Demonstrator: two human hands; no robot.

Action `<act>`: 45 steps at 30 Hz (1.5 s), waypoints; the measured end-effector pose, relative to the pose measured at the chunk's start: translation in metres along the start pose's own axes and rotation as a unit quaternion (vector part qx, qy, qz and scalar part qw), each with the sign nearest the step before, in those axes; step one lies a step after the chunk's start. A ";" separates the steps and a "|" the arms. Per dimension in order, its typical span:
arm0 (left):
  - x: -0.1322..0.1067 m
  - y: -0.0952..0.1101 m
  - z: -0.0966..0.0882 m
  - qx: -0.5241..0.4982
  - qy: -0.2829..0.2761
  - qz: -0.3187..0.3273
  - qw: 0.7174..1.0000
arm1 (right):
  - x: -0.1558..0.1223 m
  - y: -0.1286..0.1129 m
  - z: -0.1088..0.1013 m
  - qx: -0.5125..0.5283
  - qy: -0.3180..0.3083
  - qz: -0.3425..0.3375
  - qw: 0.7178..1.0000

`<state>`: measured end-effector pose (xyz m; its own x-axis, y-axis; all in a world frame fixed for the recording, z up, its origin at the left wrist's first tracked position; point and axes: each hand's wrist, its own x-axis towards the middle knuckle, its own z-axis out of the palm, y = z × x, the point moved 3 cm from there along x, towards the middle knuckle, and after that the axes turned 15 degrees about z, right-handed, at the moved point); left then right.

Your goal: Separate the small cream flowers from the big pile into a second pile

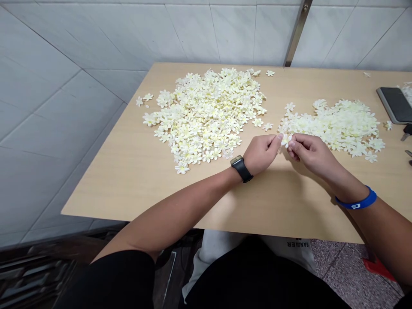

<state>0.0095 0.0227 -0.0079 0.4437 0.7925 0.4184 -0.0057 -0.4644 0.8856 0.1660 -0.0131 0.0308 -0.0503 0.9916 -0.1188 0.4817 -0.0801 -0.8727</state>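
While the head view looks down on a wooden table, the left hand and right hand pinch a single cream blossom between their fingertips, clamped on it just above the tabletop. A large blossom heap lies beyond the left hand, a smaller heap beyond the right; a black watch and blue wristband are worn.

On a rectangular wood-laminate table, a large heap of five-petalled fabric blossoms lies left and a smaller heap right, with a flat rectangular case beyond it. A single blossom sits between the left hand and right hand, just before the smaller heap. A tiled wall stands behind the table.
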 end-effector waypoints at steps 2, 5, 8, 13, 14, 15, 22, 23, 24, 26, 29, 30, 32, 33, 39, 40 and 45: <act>0.001 -0.003 0.001 -0.073 0.005 -0.030 0.997 | 0.000 0.001 -0.001 -0.003 0.019 0.009 1.000; 0.003 -0.005 0.002 -0.114 0.006 -0.056 0.992 | 0.001 0.004 -0.002 0.013 0.038 0.032 0.999; 0.005 -0.005 -0.001 -0.098 0.024 -0.057 0.993 | 0.002 0.005 0.000 0.013 0.051 0.042 0.998; 0.004 -0.005 -0.002 -0.072 0.010 -0.032 0.997 | 0.004 0.009 0.000 0.068 0.068 0.033 0.995; 0.004 -0.005 -0.002 -0.071 0.003 -0.028 0.997 | 0.005 0.010 0.000 0.080 0.050 0.034 0.995; 0.003 -0.006 -0.002 -0.072 -0.002 -0.026 0.997 | 0.005 0.011 0.000 0.091 0.030 0.037 0.995; 0.002 -0.005 -0.002 -0.067 0.005 -0.028 0.997 | 0.007 0.016 -0.002 0.151 -0.015 0.066 0.986; 0.002 -0.004 -0.002 -0.067 0.009 -0.028 0.997 | 0.008 0.017 -0.002 0.161 -0.021 0.071 0.984; 0.003 -0.003 -0.002 -0.069 0.015 -0.026 0.997 | 0.008 0.017 -0.002 0.172 -0.025 0.074 0.982; 0.003 -0.003 -0.002 -0.082 0.023 -0.024 0.996 | 0.009 0.017 -0.002 0.184 -0.027 0.075 0.980; 0.004 -0.004 -0.001 -0.111 0.023 -0.028 0.993 | 0.009 0.017 -0.002 0.180 -0.024 0.069 0.981; 0.004 -0.005 -0.001 -0.120 0.021 -0.032 0.992 | 0.010 0.017 -0.003 0.177 -0.024 0.066 0.982; 0.004 -0.007 -0.001 -0.144 0.015 -0.039 0.989 | 0.010 0.018 -0.004 0.175 -0.024 0.062 0.982; 0.004 -0.008 -0.001 -0.157 0.012 -0.041 0.987 | 0.011 0.019 -0.004 0.176 -0.023 0.060 0.982; 0.005 -0.007 -0.003 -0.198 -0.014 -0.057 0.978 | 0.014 0.025 -0.009 0.204 -0.019 0.067 0.976; 0.005 -0.006 -0.003 -0.199 -0.018 -0.059 0.978 | 0.014 0.026 -0.010 0.209 -0.024 0.070 0.975; 0.004 -0.003 -0.004 -0.178 -0.016 -0.081 0.981 | 0.014 0.025 -0.010 0.215 -0.027 0.082 0.973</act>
<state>0.0078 0.0285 -0.0082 0.4918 0.8293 0.2654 -0.2430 -0.1620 0.9564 0.1863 -0.0001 0.0118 -0.0554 0.9559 -0.2884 0.0765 -0.2839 -0.9558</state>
